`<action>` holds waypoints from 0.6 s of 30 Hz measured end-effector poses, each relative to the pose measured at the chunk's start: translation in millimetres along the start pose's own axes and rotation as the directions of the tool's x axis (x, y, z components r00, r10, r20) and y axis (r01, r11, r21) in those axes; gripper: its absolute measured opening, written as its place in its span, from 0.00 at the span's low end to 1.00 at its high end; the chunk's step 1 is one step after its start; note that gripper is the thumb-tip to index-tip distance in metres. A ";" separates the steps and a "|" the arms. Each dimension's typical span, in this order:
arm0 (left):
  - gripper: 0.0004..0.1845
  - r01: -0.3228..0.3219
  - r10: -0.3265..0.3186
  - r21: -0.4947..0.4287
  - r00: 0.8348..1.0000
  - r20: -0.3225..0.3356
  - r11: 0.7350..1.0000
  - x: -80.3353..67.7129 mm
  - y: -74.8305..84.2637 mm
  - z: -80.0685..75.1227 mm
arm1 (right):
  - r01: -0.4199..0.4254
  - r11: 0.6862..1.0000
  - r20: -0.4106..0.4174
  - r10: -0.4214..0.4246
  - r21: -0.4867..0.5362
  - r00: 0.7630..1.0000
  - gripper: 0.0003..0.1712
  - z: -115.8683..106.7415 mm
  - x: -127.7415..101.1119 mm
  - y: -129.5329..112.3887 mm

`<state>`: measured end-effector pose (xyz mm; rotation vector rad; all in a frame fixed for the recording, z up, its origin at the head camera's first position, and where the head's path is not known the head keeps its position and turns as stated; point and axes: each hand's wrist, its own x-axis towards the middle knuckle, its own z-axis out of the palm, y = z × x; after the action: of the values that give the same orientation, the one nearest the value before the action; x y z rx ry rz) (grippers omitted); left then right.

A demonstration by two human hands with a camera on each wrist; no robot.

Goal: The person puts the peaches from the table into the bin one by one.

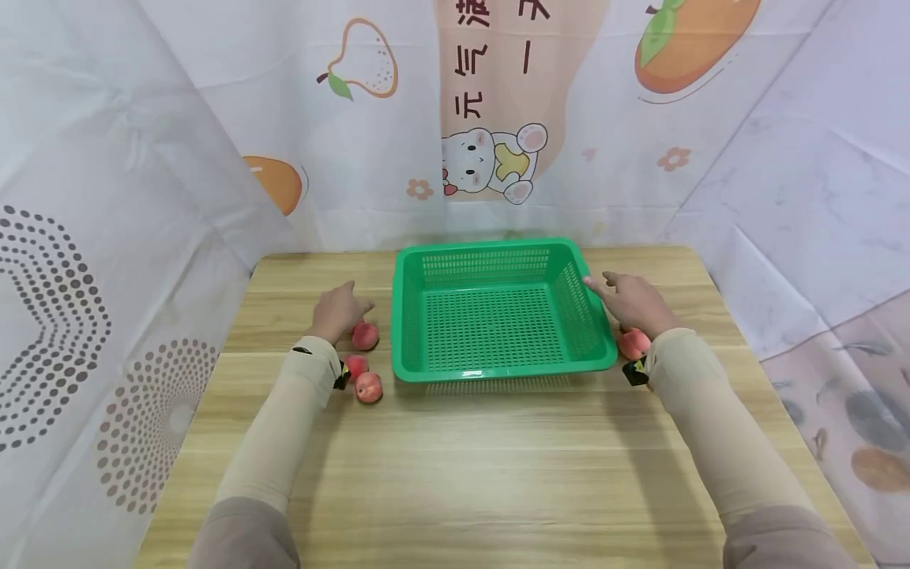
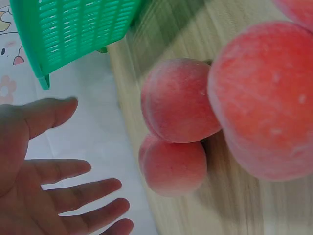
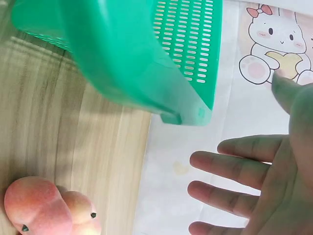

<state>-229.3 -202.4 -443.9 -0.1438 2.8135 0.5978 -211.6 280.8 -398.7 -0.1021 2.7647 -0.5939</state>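
A: Peaches sit on the worktop (image 1: 455, 474) either side of the green basket (image 1: 498, 371): three by the left hand (image 1: 340, 310), nearest peach (image 1: 365, 335) touching it, and a peach pair (image 1: 634, 343) under the right wrist

B: Grips?

A: Both spread, holding nothing; the right hand (image 1: 635, 303) fingers just touch the basket rim

B: Risk?

A: A careless nudge could roll the round fruit toward the worktop edge

A staged recording booth, not a lived-in room: a wooden table (image 1: 498, 458) is boxed in by hung printed sheets, a cartoon-bear fruit curtain (image 1: 490, 162) at 12 o'clock, dotted cloth (image 1: 57, 316) at 9 o'clock.
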 end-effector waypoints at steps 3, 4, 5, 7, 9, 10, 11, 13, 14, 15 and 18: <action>0.36 0.020 -0.020 0.013 1.000 -0.024 1.000 -0.2 -2.4 1.2 | 0.006 1.000 -0.005 -0.006 -0.016 1.000 0.53 1.9 -1.2 1.8; 0.35 0.030 -0.030 0.017 0.999 -0.030 0.999 -0.4 -3.4 1.3 | 0.011 1.000 -0.008 -0.012 -0.023 1.000 0.51 2.0 -1.3 1.4; 0.34 0.040 -0.040 0.019 0.999 -0.032 0.999 -0.7 -4.3 1.4 | 0.014 1.000 -0.011 -0.014 -0.026 1.000 0.49 2.3 -1.4 1.1; 0.33 0.056 -0.056 0.020 0.998 -0.034 0.998 -1.3 -5.5 1.4 | 0.031 0.999 -0.019 -0.031 -0.039 0.999 0.45 2.8 -2.1 0.1; 0.32 0.069 -0.069 0.021 0.997 -0.039 0.997 -2.0 -6.2 1.1 | 0.045 0.998 -0.022 -0.046 -0.044 0.999 0.40 3.6 -3.0 -0.6; 0.31 0.073 -0.073 0.020 0.996 -0.042 0.997 -2.3 -6.4 0.9 | 0.051 0.997 -0.022 -0.052 -0.049 0.998 0.38 3.9 -3.6 -0.6; 0.31 0.074 -0.073 0.021 0.996 -0.044 0.997 -2.6 -6.5 0.6 | 0.053 0.997 -0.022 -0.055 -0.052 0.998 0.37 4.2 -4.0 -0.3; 0.30 0.074 -0.073 0.019 0.996 -0.054 0.997 -3.1 -6.8 0.3 | 0.058 0.996 -0.023 -0.060 -0.062 0.998 0.35 4.7 -5.0 0.7; 0.30 0.074 -0.073 0.018 0.996 -0.058 0.997 -3.6 -6.9 0.2 | 0.059 0.996 -0.022 -0.060 -0.064 0.998 0.34 4.9 -5.6 1.0; 0.30 0.074 -0.073 0.022 0.996 -0.058 0.997 -4.1 -7.0 0.2 | 0.061 0.996 -0.024 -0.063 -0.071 0.998 0.33 5.2 -6.0 1.6; 0.30 0.087 -0.084 0.029 0.994 -0.066 0.996 -5.7 -8.0 0.5 | 0.070 0.995 -0.028 -0.072 -0.076 0.997 0.30 5.9 -6.9 1.6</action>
<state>-222.6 -209.2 -445.8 -0.2808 2.8603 0.5380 -203.2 280.9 -402.6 -0.2103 2.8234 -0.5130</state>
